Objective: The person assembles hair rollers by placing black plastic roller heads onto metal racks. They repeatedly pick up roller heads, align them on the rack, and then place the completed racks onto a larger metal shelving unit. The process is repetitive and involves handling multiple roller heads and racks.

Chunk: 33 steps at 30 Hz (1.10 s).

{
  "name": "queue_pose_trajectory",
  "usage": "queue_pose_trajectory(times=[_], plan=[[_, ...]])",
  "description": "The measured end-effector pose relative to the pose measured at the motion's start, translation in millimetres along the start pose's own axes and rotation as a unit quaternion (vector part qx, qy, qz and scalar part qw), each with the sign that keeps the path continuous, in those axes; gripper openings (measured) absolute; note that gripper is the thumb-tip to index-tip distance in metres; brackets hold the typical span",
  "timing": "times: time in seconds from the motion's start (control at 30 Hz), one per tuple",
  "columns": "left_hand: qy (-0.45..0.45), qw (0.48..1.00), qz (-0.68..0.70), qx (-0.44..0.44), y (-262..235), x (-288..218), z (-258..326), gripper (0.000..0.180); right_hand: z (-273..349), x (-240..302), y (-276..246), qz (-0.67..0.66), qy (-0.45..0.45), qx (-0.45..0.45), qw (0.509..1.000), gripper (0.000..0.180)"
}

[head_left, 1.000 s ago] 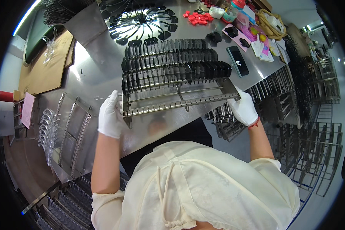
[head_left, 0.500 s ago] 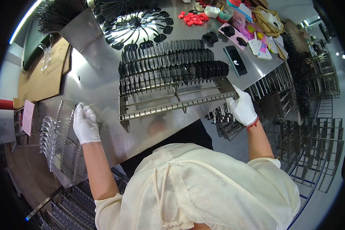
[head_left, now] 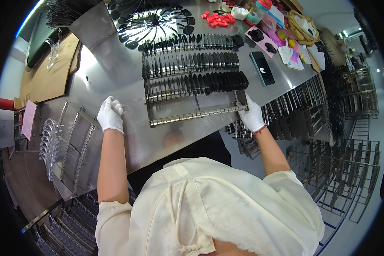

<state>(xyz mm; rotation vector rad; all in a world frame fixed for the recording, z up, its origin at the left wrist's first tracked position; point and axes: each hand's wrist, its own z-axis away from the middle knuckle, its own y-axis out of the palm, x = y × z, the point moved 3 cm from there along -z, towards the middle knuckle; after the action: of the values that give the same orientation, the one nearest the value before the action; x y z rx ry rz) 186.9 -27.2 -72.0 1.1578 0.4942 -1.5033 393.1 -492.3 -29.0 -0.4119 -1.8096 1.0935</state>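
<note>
A metal rack [head_left: 187, 116] lies on the steel table, carrying three rows of dark lens-like pieces [head_left: 192, 62]; its front slotted bar is bare. My right hand [head_left: 252, 116], in a white glove, is closed round the rack's right front corner, its fingertips partly hidden behind the frame. Left of the rack, my left hand [head_left: 110, 114], also gloved, has its fingers curled in a pinch. A thin rod [head_left: 134, 99] runs from near those fingers toward the rack's left side; it is too fine to name further.
Dark pieces on thin stems fan out on a bright panel [head_left: 153, 25] behind the rack. A phone [head_left: 262, 68], red pieces [head_left: 218, 19] and a bottle [head_left: 257, 12] lie farther right. At left stands another rack [head_left: 74, 145] with clear pieces [head_left: 50, 143]. Loaded racks [head_left: 294, 102] hang beyond the right edge.
The rack has levelled out and its left end has shifted right and slightly away. My right hand has moved left with it. My left hand has moved right, still pinched.
</note>
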Motion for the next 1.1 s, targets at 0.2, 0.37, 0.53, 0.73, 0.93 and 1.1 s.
queue_pose_trajectory(times=[0.2,0.37,0.53,0.73,0.93,1.1], plan=[[-0.006,0.999,0.032,-0.007,-22.6,-4.8,-26.1,0.016,-43.2,103.6,-73.0,0.175,-0.144,-0.022,0.974,0.121],[-0.018,1.0,0.023,0.009,-20.5,-5.3,-37.2,0.015,-91.3,159.5,-35.6,0.272,-0.269,0.019,0.924,0.098],[-0.016,0.999,0.02,-0.023,-15.0,-7.5,-30.6,0.014,-112.6,147.2,-15.5,0.29,-0.289,0.079,0.909,0.073],[0.035,0.99,-0.134,0.023,42.3,-2.4,39.1,0.026,-113.8,142.1,-5.3,0.298,-0.313,0.052,0.9,0.062],[0.105,0.961,-0.214,0.142,23.4,-9.7,38.1,0.04,-128.6,135.7,-25.7,0.2,-0.288,0.08,0.933,0.062],[0.225,0.9,-0.328,0.177,51.3,7.8,42.9,0.032,-131.5,146.4,-17.1,0.218,-0.277,0.083,0.932,0.059]])
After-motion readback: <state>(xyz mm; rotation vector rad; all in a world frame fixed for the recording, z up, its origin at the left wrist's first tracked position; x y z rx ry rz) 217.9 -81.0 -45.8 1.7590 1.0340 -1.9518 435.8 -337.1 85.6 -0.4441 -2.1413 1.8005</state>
